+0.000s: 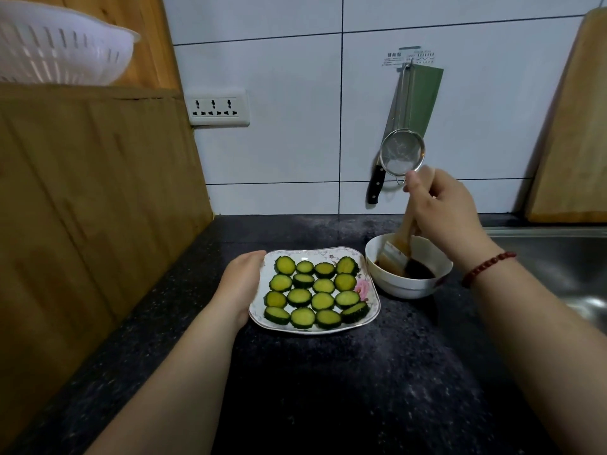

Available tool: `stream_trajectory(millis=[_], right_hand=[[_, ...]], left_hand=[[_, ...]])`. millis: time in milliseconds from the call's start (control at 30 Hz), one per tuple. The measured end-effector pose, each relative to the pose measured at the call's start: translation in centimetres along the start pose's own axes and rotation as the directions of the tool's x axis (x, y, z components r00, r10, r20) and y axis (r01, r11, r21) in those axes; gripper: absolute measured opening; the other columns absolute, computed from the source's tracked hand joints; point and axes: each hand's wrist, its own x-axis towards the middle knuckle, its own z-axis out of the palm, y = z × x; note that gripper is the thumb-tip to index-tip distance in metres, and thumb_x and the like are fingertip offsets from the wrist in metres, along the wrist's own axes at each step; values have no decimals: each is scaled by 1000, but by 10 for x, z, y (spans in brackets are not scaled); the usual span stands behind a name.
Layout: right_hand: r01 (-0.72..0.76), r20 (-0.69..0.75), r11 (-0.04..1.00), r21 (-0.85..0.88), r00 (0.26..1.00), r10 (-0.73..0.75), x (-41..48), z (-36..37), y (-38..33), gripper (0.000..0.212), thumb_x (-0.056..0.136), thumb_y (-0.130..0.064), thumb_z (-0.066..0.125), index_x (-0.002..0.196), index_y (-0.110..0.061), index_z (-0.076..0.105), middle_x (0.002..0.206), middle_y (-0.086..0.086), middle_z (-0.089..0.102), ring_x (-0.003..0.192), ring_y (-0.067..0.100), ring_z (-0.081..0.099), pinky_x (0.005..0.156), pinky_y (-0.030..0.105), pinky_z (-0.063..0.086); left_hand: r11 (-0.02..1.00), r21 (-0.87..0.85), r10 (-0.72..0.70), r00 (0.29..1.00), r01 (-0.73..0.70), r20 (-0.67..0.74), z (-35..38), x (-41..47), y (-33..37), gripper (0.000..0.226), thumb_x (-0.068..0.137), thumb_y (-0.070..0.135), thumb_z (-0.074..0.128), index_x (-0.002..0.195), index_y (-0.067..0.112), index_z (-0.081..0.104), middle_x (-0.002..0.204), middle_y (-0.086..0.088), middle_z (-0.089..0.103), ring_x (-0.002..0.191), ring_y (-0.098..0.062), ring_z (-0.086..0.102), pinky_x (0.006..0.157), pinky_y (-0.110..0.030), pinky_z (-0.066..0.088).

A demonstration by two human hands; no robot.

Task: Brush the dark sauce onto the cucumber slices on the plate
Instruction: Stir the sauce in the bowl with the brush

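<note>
A square white plate (369,315) with a floral rim sits on the dark counter and carries several green cucumber slices (315,292) in rows. My left hand (238,285) grips the plate's left edge. To the plate's right stands a white bowl (410,285) with dark sauce (422,269) in its bottom. My right hand (443,213), with a red bead bracelet on the wrist, is shut on the wooden handle of a brush (399,254), whose bristle end rests inside the bowl at the sauce.
A wooden cutting board (82,198) leans along the left wall, with a white colander (59,44) above it. A knife (377,183) and a small strainer (402,152) hang on the tiled wall. A steel sink (565,267) lies right, another board (571,126) behind it.
</note>
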Motion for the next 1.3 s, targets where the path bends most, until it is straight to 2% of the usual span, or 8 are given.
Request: stream_trajectory(millis=[67, 167, 367, 600, 933, 1133, 1200, 1300], right_hand=[[-13, -8, 999, 29, 1000, 13, 1, -2, -1, 46, 101, -47, 49, 98, -3, 63, 87, 24, 67, 75, 41, 70, 66, 51, 62], [-78, 11, 996, 31, 997, 78, 2, -5, 1, 48, 100, -48, 51, 101, -1, 62, 89, 25, 71, 70, 37, 73, 67, 51, 63], [-73, 91, 995, -65, 993, 78, 5, -14, 8, 39, 102, -41, 52, 98, -4, 62, 80, 17, 66, 53, 22, 65, 46, 23, 55], [62, 155, 967, -249, 988, -24, 5, -13, 6, 39, 101, -45, 49, 79, -12, 52, 72, 11, 65, 64, 35, 68, 67, 43, 56], [97, 158, 913, -397, 987, -36, 2, -5, 15, 37, 102, -44, 46, 70, -26, 39, 71, -3, 54, 77, 28, 55, 65, 35, 36], [154, 200, 901, -406, 977, -77, -3, 0, 12, 37, 103, -45, 45, 69, -32, 37, 68, -7, 52, 64, 17, 48, 57, 33, 30], [181, 217, 891, -416, 971, -96, -5, 1, 9, 38, 103, -47, 43, 68, -31, 39, 68, -6, 54, 63, 16, 50, 57, 33, 32], [129, 216, 928, -349, 975, -55, -8, 1, 2, 44, 102, -54, 39, 69, -28, 50, 76, 3, 67, 68, 25, 63, 67, 41, 53]], left_hand=[[989, -126, -74, 997, 76, 15, 0, 3, -1, 23, 98, 19, 58, 105, 4, 73, 89, -16, 70, 83, -29, 66, 77, -39, 55], [964, -215, -151, 987, 158, 48, 2, 4, 0, 24, 99, 23, 60, 97, 4, 76, 87, -15, 78, 84, -34, 72, 86, -44, 58], [968, -212, -130, 991, 136, 43, 4, 9, -2, 18, 97, 19, 64, 94, 7, 76, 90, -15, 75, 85, -33, 70, 91, -46, 58], [964, -229, -119, 990, 132, 70, 0, 23, -14, 38, 92, 24, 67, 122, 1, 72, 125, -29, 71, 118, -47, 68, 103, -62, 52], [978, -176, -106, 994, 110, 33, -3, 35, -21, 38, 91, 32, 71, 126, 16, 72, 110, -16, 80, 101, -39, 77, 98, -59, 57], [979, -176, -99, 995, 102, 28, -3, 36, -21, 39, 90, 31, 72, 126, 18, 72, 115, -15, 79, 104, -38, 76, 98, -59, 57], [981, -169, -96, 995, 98, 21, -3, 35, -20, 36, 91, 31, 71, 125, 19, 73, 115, -15, 79, 104, -38, 76, 98, -58, 57], [982, -162, -96, 995, 97, 16, -3, 33, -19, 34, 92, 29, 70, 124, 20, 73, 118, -14, 78, 105, -37, 76, 99, -57, 57]])
